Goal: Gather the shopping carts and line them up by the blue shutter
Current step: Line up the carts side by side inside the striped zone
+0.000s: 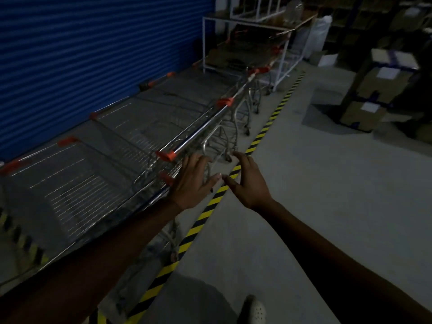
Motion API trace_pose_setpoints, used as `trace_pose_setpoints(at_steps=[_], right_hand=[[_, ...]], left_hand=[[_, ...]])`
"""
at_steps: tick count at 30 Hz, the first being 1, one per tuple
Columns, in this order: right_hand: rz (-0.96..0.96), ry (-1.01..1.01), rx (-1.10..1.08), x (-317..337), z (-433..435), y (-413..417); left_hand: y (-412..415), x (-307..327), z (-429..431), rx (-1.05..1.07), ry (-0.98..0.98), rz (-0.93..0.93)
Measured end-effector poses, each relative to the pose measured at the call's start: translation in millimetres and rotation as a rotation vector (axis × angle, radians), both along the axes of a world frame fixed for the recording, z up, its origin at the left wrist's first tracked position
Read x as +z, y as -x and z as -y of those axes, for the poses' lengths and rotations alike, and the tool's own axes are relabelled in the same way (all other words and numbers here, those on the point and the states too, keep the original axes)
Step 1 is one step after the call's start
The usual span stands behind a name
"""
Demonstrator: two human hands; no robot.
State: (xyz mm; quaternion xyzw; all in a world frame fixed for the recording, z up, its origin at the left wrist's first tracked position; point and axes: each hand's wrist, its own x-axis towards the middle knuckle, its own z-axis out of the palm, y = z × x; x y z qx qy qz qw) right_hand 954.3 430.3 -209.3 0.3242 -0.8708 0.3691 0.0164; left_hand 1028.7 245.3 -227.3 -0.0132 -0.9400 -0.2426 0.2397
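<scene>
Both grips are spread, holding nothing: the left hand (194, 183) is at the shopping carts' (117, 146) handles (198, 134), the right hand (247, 183) just beside it over the striped tape (264, 132). The carts stand nested along the blue shutter (93, 54). A loose shove could trap fingers (199, 161) between handles, or skew the row across the tape.

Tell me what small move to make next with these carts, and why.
Probably lower both hands onto the nearest cart handle and grip it. The left hand and right hand hover open beside the row of carts by the blue shutter, so any straightening needs a grip.
</scene>
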Motion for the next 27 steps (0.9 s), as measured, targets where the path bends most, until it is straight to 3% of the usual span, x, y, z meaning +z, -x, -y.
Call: trace_pose_setpoints(at_steps=[11, 27], right_hand=[[0.020, 0.213, -0.184, 6.2, -96.6, 146.2], [0.025, 0.469, -0.325, 22.6, -159.7, 351.0]], left_hand=[[176.5, 24.1, -95.2, -0.107, -0.140, -0.003], [379.4, -54.0, -145.7, -0.153, -0.236, 0.259]])
